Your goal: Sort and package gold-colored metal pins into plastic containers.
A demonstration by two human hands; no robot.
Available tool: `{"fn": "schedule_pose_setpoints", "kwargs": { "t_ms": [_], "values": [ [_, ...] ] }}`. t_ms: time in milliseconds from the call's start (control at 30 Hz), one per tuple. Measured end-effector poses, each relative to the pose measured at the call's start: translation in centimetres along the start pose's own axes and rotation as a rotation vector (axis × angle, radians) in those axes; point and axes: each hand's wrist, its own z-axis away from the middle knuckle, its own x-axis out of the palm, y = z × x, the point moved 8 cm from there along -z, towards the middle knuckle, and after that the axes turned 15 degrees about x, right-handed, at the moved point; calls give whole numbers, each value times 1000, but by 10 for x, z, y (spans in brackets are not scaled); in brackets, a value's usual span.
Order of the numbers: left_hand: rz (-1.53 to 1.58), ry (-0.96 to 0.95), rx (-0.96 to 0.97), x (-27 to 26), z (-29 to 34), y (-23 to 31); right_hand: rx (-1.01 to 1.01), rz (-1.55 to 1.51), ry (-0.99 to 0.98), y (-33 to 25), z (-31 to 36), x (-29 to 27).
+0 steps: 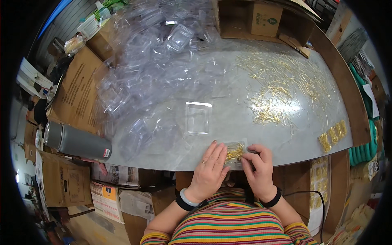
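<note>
Pressing hands on pin pack | empty tray beyond | flask left

My left hand: flat, fingers spread, palm down. My right hand: just beside it, fingers curled, pinching

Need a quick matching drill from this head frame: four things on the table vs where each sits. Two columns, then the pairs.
Things:
1. grey cylindrical flask
2. empty clear plastic tray
3. loose pile of thin gold pins
4. small clear tray with gold pins

Places:
A. table's right half
B. near edge, under left hand and right hand
C. lying at table's left end
D. table centre, just beyond the hands

Pairs: 1-C, 2-D, 3-A, 4-B
</note>
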Motion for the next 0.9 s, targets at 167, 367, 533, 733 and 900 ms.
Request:
{"fn": "schedule_pose_setpoints", "kwargs": {
  "t_ms": [167,367,533,733,900],
  "values": [
    [-14,12,-29,-1,-2,2,78,-110,-91,4,-9,-3],
    [-1,45,-98,-3,-4,-2,4,60,-85,-8,-14,6],
    [134,117,-160,-11,-11,-16,-56,27,-123,-5,-30,3],
    [-59,222,-166,-21,1,-16,135,125,-121,-2,-27,-6],
    [-9,118,-115,-9,6,0,184,67,-43,-5,-8,-3]
  ]
}}
